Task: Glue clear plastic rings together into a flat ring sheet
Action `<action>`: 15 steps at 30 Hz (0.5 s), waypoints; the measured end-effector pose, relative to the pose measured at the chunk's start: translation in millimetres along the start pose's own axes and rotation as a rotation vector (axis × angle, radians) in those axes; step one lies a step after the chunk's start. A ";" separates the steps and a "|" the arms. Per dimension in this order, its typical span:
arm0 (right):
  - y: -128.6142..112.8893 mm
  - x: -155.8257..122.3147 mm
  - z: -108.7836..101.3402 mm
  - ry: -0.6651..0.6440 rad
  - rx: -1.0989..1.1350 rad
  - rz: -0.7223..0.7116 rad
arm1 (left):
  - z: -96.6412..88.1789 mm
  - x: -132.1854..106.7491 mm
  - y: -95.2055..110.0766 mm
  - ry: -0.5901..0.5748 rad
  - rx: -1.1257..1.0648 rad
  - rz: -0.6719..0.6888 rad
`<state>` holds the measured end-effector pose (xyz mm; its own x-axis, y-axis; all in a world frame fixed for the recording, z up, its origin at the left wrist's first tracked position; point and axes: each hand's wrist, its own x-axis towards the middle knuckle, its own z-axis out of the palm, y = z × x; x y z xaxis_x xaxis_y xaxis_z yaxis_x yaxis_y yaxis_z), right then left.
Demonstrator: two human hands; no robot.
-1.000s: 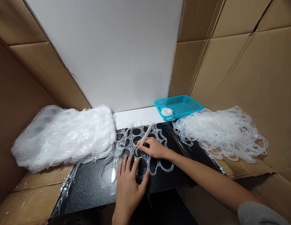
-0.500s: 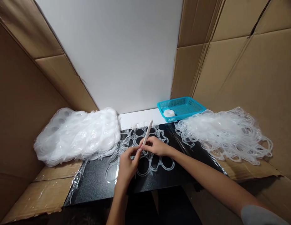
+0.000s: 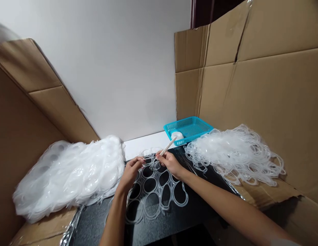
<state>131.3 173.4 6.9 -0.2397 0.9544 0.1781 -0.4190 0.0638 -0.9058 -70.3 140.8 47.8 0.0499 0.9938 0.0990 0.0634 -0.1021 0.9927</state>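
Note:
My right hand [image 3: 171, 164] is closed around a slim, pale stick-like tool [image 3: 168, 146] that points up and away to the right. To its left, my left hand [image 3: 132, 169] pinches the edge of a clear, flexible plastic sheet [image 3: 161, 182] full of round holes. The sheet spreads below both hands, over the black tabletop [image 3: 94, 218]. Thin strands of it stretch between my fingertips. Whether the right fingers also grip the sheet, I cannot tell.
At the left lies a thick stack of whitish translucent sheets [image 3: 74, 174]. A tangled heap of clear ring-holed scraps [image 3: 230, 153] sits at the right. Behind is a blue basket [image 3: 200, 123] with a white round piece [image 3: 177, 136] inside. Cardboard walls [image 3: 264, 102] stand at both sides.
My hands have moved apart, the left one drawing left with the sheet's edge. The stick tilts further right. The sheet shows more fully below, and the camera view has shifted.

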 end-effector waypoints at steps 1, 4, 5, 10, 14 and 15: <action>-0.6 1.9 -1.0 0.027 -0.016 -0.023 | 5.1 8.1 -3.4 0.009 -0.041 0.011; -1.8 5.4 -4.0 0.041 -0.080 -0.059 | 22.9 18.6 -21.3 -0.021 -0.056 0.034; -1.8 6.1 -4.7 0.029 -0.098 -0.056 | 27.8 18.5 -28.1 -0.029 -0.033 0.036; -0.3 7.1 -6.5 0.038 -0.128 -0.023 | 31.5 10.5 -42.6 0.045 0.008 0.034; 0.8 6.5 -7.3 0.041 -0.127 0.010 | 23.0 6.4 -33.8 0.128 -0.021 0.061; 0.8 6.3 -7.3 0.044 -0.126 0.015 | 22.0 5.5 -31.5 0.128 -0.041 0.059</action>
<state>135.8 181.6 4.5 -0.2052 0.9673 0.1491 -0.3012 0.0825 -0.9500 -50.0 148.5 15.6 -0.0753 0.9838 0.1627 0.0237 -0.1613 0.9866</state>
